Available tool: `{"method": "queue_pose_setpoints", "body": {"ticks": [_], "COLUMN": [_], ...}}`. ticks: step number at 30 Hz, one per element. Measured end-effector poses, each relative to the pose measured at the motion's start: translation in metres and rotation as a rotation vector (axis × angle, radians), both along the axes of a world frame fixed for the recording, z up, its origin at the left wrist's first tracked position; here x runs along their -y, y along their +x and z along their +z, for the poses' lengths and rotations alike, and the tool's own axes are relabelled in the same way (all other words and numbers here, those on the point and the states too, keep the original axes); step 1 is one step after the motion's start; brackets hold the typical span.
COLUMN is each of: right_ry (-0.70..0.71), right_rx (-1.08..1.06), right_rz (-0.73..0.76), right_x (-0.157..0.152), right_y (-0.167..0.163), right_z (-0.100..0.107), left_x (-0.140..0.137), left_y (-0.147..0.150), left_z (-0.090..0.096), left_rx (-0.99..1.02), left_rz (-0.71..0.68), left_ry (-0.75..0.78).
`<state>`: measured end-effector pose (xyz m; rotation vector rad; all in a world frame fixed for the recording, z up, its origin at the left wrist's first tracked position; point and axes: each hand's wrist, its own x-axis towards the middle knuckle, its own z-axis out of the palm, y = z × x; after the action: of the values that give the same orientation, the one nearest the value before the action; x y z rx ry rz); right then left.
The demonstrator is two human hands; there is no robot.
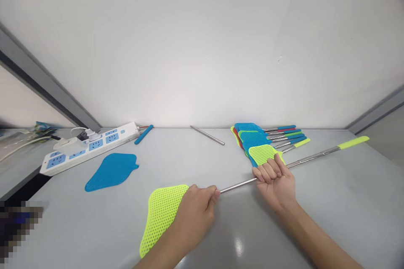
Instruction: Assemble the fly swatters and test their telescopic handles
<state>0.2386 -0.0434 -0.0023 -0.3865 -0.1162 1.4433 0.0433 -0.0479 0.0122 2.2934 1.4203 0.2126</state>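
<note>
Lime swatter (164, 209) slants over grey surface (328, 201), handle (353, 142) pointing toward the far right corner. Left hand (198, 210) closed around its shaft (238, 185) at the mesh end; right hand (276, 183), fingers curled around mid-shaft. Likely best: both grips in line, no sideways bend.

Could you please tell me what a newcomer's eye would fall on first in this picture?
Most likely the lime-green fly swatter across the front, gripped by the left hand close to its head and by the right hand along its rod. Next, probably the pile of colourful fly swatters beyond the right hand, then the rodless blue swatter head at left, near the power strip.
</note>
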Motion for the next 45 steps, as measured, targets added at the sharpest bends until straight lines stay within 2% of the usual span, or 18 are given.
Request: {"method": "queue_pose_setpoints", "body": {"ticks": [4, 8, 14, 19, 24, 31, 36, 41, 45], "right_ry": [0.008, -0.073, -0.202, -0.302, -0.241, -0.157, -0.147, -0.142, -0.138], "right_rx": [-0.109, -0.140, -0.098, -0.080, -0.064, 0.070, 0.048, 0.021, 0.073], "right_rz": [0.022, 0.091, 0.118, -0.009, -0.108, -0.127, -0.143, -0.153, -0.122], "right_x": [-0.004, -0.008, -0.010, -0.007, -0.002, -0.001, 0.002, 0.007, 0.011], "right_y": [0.000, 0.003, 0.015, 0.016, 0.009, 0.002, -0.003, -0.012, -0.021], "right_z": [-0.002, 0.000, 0.003, -0.009, -0.013, -0.018, -0.019, -0.016, -0.018], "left_x": [-0.003, -0.008, -0.012, -0.012, -0.006, -0.001, -0.007, -0.009, -0.005], "left_y": [0.000, -0.004, -0.006, -0.003, -0.001, -0.002, -0.005, -0.005, -0.002], "left_z": [0.004, 0.006, 0.006, 0.004, 0.006, 0.002, 0.000, 0.000, -0.003], "left_rx": [-0.051, -0.099, -0.139, -0.147, -0.153, -0.150, -0.106, -0.059, -0.032], "left_rz": [-0.026, -0.021, -0.042, -0.123, -0.109, -0.022, 0.047, 0.054, 0.069], "left_ry": [0.159, 0.290, 0.363, 0.307, 0.266, 0.137, 0.031, -0.090, -0.112]}}
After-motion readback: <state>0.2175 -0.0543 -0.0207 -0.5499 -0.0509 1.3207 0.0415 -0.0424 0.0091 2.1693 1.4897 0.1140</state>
